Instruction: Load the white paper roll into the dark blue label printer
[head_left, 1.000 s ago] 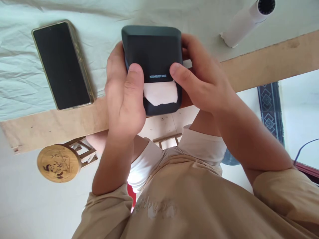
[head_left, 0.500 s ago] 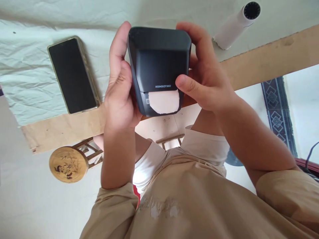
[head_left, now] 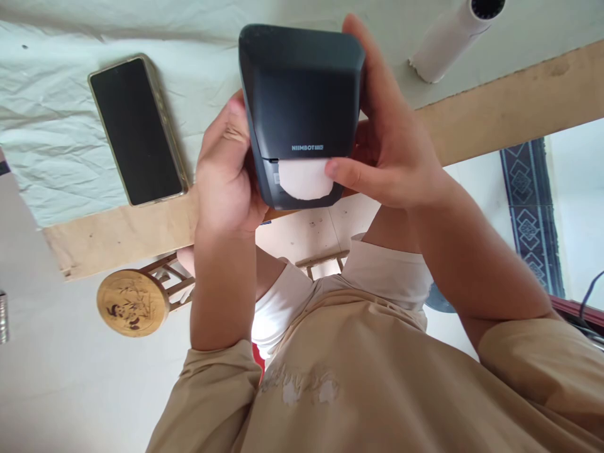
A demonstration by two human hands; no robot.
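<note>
The printer (head_left: 302,94) looks like dark matt plastic, smooth all over, and the strip (head_left: 306,179) coming out of its slot is plain white paper with a rough torn edge. The bench (head_left: 495,119) shows bare, pale wood with a dull, slightly stained face, partly under a thin, creased white cloth (head_left: 47,157), on which the phone (head_left: 136,131) lies with a glossy black glass face and a shiny metallic rim beside a matt white paper roll (head_left: 450,38). The stool (head_left: 133,303) is varnished wood with a dark drawing on its seat, and the shirt (head_left: 377,390) is soft, matt beige cloth.
</note>
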